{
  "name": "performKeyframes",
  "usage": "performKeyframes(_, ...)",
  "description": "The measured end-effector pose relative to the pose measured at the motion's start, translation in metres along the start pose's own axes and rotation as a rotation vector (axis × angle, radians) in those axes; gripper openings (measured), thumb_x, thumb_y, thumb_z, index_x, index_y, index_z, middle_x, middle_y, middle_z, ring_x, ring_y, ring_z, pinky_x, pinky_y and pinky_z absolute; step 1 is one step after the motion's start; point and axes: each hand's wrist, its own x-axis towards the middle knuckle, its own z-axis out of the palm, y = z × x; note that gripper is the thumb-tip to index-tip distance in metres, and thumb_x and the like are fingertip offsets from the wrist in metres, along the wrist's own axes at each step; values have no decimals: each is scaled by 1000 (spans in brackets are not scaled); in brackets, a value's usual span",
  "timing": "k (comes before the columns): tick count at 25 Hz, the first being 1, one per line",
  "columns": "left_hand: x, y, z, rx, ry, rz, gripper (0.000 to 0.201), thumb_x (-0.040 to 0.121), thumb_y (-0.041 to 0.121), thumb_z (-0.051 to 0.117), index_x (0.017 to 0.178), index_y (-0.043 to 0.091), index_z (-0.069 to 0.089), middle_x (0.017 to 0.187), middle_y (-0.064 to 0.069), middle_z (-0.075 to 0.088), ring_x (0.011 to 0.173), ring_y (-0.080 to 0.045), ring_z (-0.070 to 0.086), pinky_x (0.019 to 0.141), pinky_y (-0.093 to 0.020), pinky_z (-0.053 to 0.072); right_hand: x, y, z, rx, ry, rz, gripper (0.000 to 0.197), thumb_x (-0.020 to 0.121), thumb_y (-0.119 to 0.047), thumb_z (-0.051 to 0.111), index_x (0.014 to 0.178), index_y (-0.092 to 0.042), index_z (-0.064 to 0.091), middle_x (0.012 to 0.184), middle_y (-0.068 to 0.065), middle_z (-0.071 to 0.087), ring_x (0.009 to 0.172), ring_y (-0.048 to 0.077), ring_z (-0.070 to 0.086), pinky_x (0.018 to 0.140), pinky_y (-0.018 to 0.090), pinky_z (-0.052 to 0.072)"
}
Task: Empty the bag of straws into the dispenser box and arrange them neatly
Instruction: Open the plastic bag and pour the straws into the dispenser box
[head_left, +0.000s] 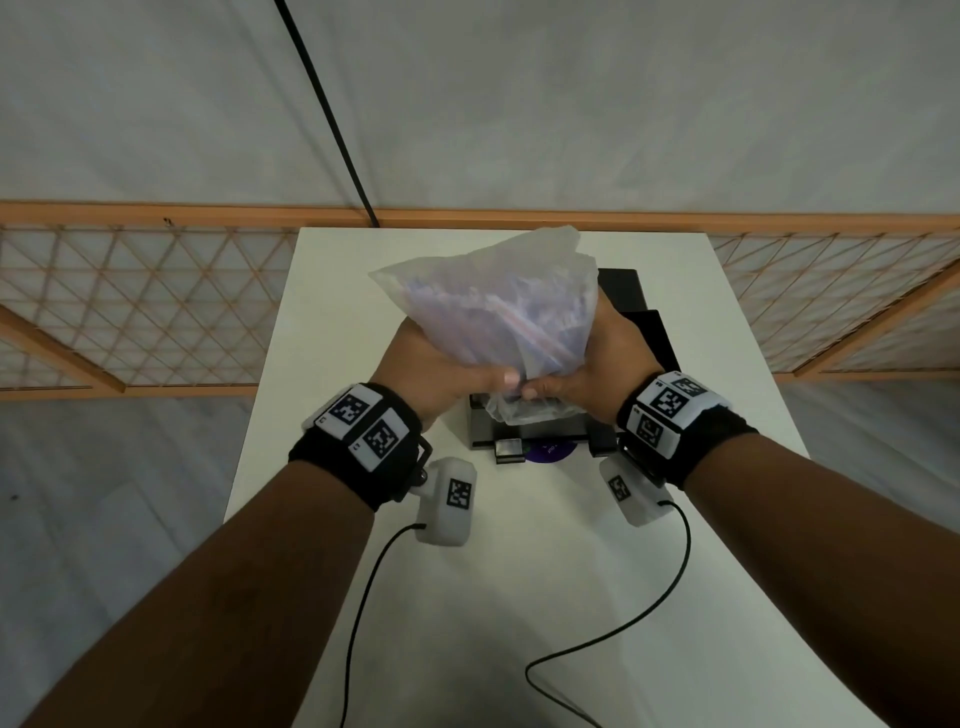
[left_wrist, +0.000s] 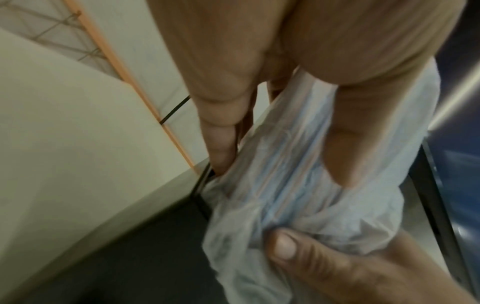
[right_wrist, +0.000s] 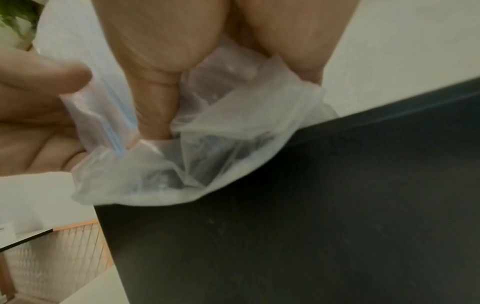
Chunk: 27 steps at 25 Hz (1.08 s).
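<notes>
A translucent plastic bag with blue and red straws inside is held up over the black dispenser box, its bottom raised and its crumpled mouth hanging down at the box's near end. My left hand grips the bag's lower left side. My right hand grips the lower right. The thumbs meet at the bag's neck. In the left wrist view my fingers press into the bag above the box. In the right wrist view the open bag mouth lies against the box edge.
The box stands mid-table on a white table, its black lid open toward the far right. A purple round label shows at the box front. A black cable runs off the far edge. A wooden lattice lies beyond.
</notes>
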Motion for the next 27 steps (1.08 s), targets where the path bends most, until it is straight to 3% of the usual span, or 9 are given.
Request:
performKeyframes(3,-5,-4,7,-92,59,2,53,53,11,92,101,26,74,113,-14,74,110,-32,70,94,-60,55,4,-1,3,-19,-10,-15,104,49,-38,96,133,-32,34,113,-16,59,102,9,61,89,32,55)
performKeyframes(5,-6,-5,6,-68,61,6,59,50,20,93,105,25,73,114,-12,74,111,-31,69,94,-60,54,4,-1,4,-14,-25,-29,103,49,-41,94,132,-32,34,111,-15,59,100,9,61,87,35,56)
performKeyframes(9,-10,10,1,-205,-11,69,71,65,9,90,129,11,59,127,-18,67,122,-33,63,98,-58,53,-1,-7,-6,78,-25,-37,107,46,-36,97,134,-31,35,119,-19,55,110,3,57,88,23,51)
performKeyframes(12,-11,22,3,-452,95,-22,68,76,16,79,137,4,53,132,-22,63,120,-38,64,94,-59,55,2,-15,-18,155,-22,-80,98,53,-33,95,133,-27,38,122,-18,54,112,1,55,87,23,51)
performKeyframes(15,-8,23,8,-494,157,-69,53,77,9,76,127,2,60,123,-23,68,114,-40,67,92,-56,55,8,-21,-21,86,8,-97,74,60,-24,91,118,-23,45,111,-12,59,103,9,60,83,27,52)
performKeyframes(18,-8,24,9,-409,176,-39,34,83,-8,70,108,14,63,104,-8,74,102,-28,72,88,-48,55,11,-23,-22,17,-12,-69,60,60,-19,91,106,-20,52,99,-10,63,93,10,61,77,25,51)
performKeyframes(22,-8,16,4,-395,142,32,61,65,8,84,115,11,49,115,-16,63,116,-40,64,93,-55,56,10,-21,-28,-39,39,-81,50,59,-18,93,94,-19,57,85,-18,60,77,-9,54,62,1,37)
performKeyframes(24,-10,18,5,-379,132,8,68,60,16,86,116,11,47,117,-18,61,118,-43,62,92,-58,56,9,-22,-27,-57,36,-92,48,60,-18,92,96,-19,59,87,-18,61,79,-4,56,63,1,36)
performKeyframes(27,-15,30,5,-411,175,-36,64,66,24,85,120,15,53,119,-10,66,115,-36,65,83,-48,58,5,-27,-28,-78,26,-100,47,63,-20,91,99,-26,61,93,-16,63,89,7,61,70,7,40)
